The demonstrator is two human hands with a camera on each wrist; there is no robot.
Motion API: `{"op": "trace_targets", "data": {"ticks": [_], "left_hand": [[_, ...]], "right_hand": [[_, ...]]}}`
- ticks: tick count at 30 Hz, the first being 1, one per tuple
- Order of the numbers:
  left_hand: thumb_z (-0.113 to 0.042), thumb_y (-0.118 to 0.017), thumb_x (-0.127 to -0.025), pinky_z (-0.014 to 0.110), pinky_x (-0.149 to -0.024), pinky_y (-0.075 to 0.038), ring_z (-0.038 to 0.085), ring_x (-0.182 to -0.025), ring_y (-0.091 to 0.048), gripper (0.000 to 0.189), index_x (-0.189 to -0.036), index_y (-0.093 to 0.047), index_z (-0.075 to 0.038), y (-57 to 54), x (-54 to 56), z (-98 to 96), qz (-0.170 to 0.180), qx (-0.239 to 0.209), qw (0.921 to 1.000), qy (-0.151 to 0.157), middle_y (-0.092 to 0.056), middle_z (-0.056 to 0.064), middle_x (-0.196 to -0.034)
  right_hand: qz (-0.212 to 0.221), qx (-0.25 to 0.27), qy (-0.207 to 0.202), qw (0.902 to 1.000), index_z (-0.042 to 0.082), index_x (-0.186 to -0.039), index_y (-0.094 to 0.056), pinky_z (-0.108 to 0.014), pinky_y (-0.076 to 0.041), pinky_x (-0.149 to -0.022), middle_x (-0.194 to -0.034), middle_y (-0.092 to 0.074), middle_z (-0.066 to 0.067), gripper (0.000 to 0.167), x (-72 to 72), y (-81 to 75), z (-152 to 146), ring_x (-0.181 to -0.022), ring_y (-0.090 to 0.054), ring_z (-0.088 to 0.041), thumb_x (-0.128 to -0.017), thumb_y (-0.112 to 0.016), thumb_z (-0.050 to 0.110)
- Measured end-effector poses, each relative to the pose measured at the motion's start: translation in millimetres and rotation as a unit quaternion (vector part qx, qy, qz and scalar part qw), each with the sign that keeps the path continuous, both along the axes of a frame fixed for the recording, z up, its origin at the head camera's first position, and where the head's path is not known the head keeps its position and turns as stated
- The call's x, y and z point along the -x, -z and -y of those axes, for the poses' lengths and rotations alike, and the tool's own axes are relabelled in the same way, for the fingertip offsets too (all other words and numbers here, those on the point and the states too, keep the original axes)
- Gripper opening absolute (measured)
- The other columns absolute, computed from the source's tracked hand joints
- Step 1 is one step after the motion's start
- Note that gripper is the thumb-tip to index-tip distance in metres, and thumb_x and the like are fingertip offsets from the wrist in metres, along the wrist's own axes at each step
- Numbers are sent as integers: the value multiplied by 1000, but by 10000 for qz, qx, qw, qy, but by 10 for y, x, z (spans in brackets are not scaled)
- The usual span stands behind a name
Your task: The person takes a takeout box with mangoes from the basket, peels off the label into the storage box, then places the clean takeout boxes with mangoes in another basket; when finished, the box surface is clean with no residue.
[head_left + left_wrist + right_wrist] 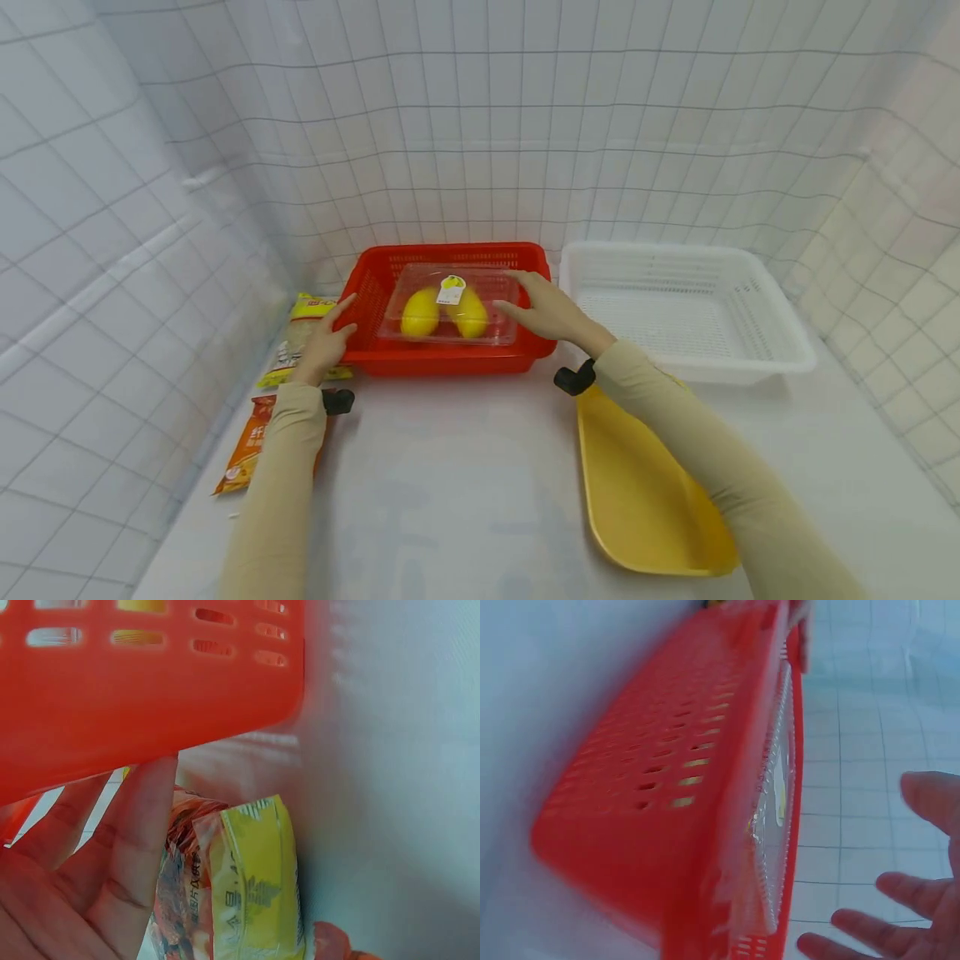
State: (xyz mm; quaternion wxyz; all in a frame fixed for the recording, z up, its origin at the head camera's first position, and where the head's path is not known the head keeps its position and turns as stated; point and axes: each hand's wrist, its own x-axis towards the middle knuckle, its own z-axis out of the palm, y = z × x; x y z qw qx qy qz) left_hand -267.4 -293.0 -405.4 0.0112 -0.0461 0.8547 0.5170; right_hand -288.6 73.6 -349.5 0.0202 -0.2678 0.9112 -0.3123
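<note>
A red plastic basket (442, 360) stands at the back of the table. In it sits a clear lidded plastic box (495, 287) with a label and two yellow fruits (471, 313). My left hand (322, 346) is at the basket's left rim; in the left wrist view its extended fingers (139, 825) reach the basket's edge, their tips partly hidden behind it. Over the right end of the box is my right hand (551, 312), fingers spread. The right wrist view shows those fingers (877, 930) apart from the basket, with nothing between them.
To the right stands a white basket (750, 367). Nearer, a yellow tray (637, 492) lies partly under my right forearm. A yellow-ended packet (292, 342) and an orange packet (243, 450) lie at the left. White gridded walls enclose the table.
</note>
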Motion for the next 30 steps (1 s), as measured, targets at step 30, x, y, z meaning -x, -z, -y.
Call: {"op": "trace_targets", "data": {"ticks": [30], "left_hand": [[-12,-39,-102,50,-106,-28,35,-129,-31,54,-152,-23,-23,65,31,-4,-127,-675,9969,-383,-24,18,-150]], "right_hand": [[2638,1304,1108,9493,19,-152,-13,-46,-43,-96,-145,-32,-17,86,354,375,377,-115,-46,-35,-88,-68,34]]}}
